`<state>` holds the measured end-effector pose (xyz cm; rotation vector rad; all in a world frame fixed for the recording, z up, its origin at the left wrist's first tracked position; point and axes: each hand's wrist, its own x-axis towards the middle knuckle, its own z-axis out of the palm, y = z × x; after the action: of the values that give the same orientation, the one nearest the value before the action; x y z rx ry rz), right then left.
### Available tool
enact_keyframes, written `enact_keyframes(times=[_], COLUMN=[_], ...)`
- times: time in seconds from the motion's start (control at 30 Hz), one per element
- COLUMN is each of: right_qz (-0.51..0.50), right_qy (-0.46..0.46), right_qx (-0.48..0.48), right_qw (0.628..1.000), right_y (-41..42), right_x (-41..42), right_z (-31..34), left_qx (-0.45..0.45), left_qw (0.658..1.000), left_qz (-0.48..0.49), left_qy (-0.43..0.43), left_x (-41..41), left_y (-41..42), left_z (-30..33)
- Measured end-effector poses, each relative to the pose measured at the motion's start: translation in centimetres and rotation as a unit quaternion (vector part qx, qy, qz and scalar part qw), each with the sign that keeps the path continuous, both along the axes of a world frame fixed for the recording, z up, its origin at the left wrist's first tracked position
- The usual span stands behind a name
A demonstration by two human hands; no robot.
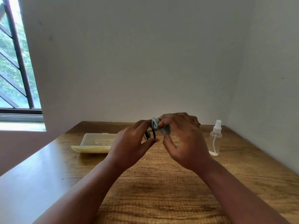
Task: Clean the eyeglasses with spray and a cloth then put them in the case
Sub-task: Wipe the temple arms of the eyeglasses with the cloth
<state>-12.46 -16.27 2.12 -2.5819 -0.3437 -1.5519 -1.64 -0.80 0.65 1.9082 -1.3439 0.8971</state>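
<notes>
Both forearms reach in over the wooden tabletop (161, 183), meeting above its middle with the eyeglasses between the hands.

Largest first: the tabletop carries the open cream glasses case (95, 143), lying lengthwise left of the hands, and the clear spray bottle (215, 139), standing upright to their right. The left hand (134, 143) is curled round the dark-framed eyeglasses (149, 135), held clear of the tabletop; their long axis cannot be told, since most of the frame is hidden. The right hand (182, 136) is pinched on the pale blue-grey cloth (159, 126), which is pressed against the glasses. Wiping appears underway. The case lies just beside the left hand, so that grip is judged nearer for stowing.
</notes>
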Motion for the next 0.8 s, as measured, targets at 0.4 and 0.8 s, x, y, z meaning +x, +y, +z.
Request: enact_keyframes(times=[0.4,0.8], right_qz=[-0.048,-0.108], right_qy=[-0.020,-0.052], right_qx=[-0.099,-0.076], right_qw=[0.994,0.990], right_y=[-0.2,-3.3], right_x=[0.3,-0.6], right_z=[0.0,1.1], left_qx=[0.002,-0.018], left_qw=[1.000,0.999], left_qz=[-0.025,-0.031], left_qy=[-0.001,0.003], left_x=[-0.4,-0.3], left_y=[-0.2,-0.1], left_z=[0.0,0.3])
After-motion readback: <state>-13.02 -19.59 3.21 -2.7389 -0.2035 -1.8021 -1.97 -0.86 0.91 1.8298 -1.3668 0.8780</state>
